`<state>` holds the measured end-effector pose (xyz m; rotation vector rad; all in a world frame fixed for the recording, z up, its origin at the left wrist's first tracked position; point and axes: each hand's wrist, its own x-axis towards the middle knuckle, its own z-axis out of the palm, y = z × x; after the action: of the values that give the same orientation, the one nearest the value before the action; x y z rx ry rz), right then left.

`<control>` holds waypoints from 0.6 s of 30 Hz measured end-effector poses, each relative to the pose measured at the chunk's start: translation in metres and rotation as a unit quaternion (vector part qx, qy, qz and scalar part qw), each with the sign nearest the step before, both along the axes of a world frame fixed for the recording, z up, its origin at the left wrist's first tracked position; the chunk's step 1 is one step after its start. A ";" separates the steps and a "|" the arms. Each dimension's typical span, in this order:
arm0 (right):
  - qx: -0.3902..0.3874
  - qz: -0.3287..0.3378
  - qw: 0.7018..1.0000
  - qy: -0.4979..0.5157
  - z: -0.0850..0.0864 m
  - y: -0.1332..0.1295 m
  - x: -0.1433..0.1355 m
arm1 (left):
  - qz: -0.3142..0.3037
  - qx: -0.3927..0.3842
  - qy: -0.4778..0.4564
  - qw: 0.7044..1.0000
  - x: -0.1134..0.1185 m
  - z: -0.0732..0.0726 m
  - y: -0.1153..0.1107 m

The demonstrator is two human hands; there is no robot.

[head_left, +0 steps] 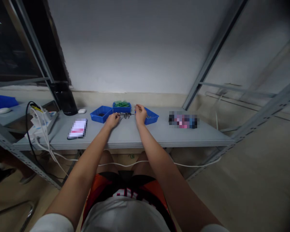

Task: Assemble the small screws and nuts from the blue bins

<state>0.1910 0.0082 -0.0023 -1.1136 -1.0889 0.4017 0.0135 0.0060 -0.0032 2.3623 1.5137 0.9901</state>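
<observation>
Head view: three blue trays stand on the grey table [125,137], grouped around a loose pile of small dark parts [125,115]. The pile lies directly on the tabletop, between my two hands and in front of the rear tray [122,110].

Container contents are as follows. The left tray [97,118] holds a small quantity of dark pieces [101,114] on its floor; most of the floor is visible. The rear tray is filled to about its rim with green pieces [122,103]. The right tray [153,120] is partly covered by my right hand [140,112]; a few small pieces show inside, too small to identify.

My left hand [113,120] rests at the near left edge of the pile, fingers bent, fingertips at the parts; I cannot tell whether they grip one. My right hand is raised at the left side of the right tray, fingers drawn together; I cannot tell whether a part is held between them.

A black cylindrical container [65,100] stands upright at the rear left, its contents not visible. Just beside it lies a small white case [82,111], lid down.
</observation>
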 end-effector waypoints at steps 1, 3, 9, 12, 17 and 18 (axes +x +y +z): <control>0.000 -0.022 1.000 0.005 0.000 0.001 0.002 | 0.003 0.002 0.013 1.000 0.000 0.000 0.000; 0.002 -0.044 0.999 -0.001 0.000 0.001 0.003 | 0.006 0.015 0.035 0.999 -0.001 -0.001 0.001; 0.006 -0.025 0.996 -0.088 -0.001 -0.005 -0.006 | 0.008 0.006 0.110 0.994 -0.001 -0.006 0.002; -0.048 0.033 0.984 -0.168 -0.005 -0.006 -0.011 | 0.000 -0.002 0.143 0.990 0.001 -0.007 0.001; -0.118 0.099 0.948 -0.280 -0.015 -0.005 -0.014 | 0.020 0.021 0.143 0.989 0.002 -0.007 0.000; -0.122 0.099 0.944 -0.289 -0.016 -0.005 -0.014 | 0.023 0.025 0.141 0.989 0.002 -0.006 0.000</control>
<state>0.1772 0.0034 -0.0187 -1.3922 -1.7139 0.3820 0.0155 0.0057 -0.0097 2.6025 1.6630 0.7335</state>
